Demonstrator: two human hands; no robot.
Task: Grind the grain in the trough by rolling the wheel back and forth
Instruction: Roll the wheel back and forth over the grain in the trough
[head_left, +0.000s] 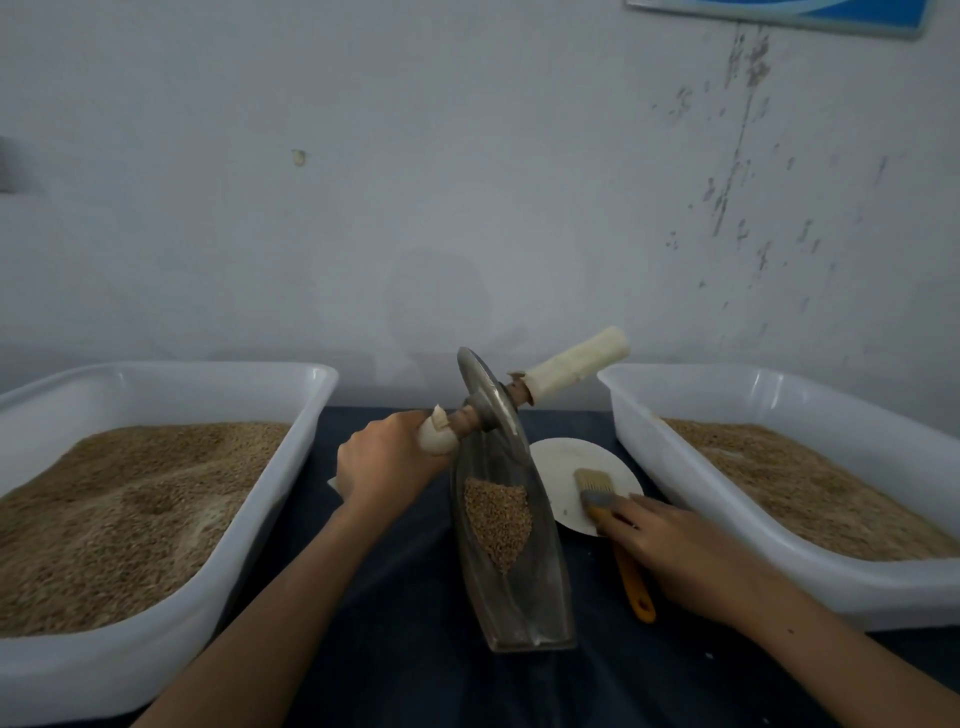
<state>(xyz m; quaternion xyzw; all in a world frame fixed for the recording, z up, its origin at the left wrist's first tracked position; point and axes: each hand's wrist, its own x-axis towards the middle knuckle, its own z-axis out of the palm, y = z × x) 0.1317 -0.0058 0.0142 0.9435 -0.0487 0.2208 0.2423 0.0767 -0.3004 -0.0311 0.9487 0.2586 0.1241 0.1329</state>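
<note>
Gripping left handle with left hand, wheel tilted at trough far end; right hand lies flat, holding nothing, over brush. Should take right handle, level axle, roll through grain.

Brush handle partly under right hand

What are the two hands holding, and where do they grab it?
The left hand grips the wheel by its left handle. The right hand lies on the brush, over its orange handle; whether it grips it cannot be told.
</note>
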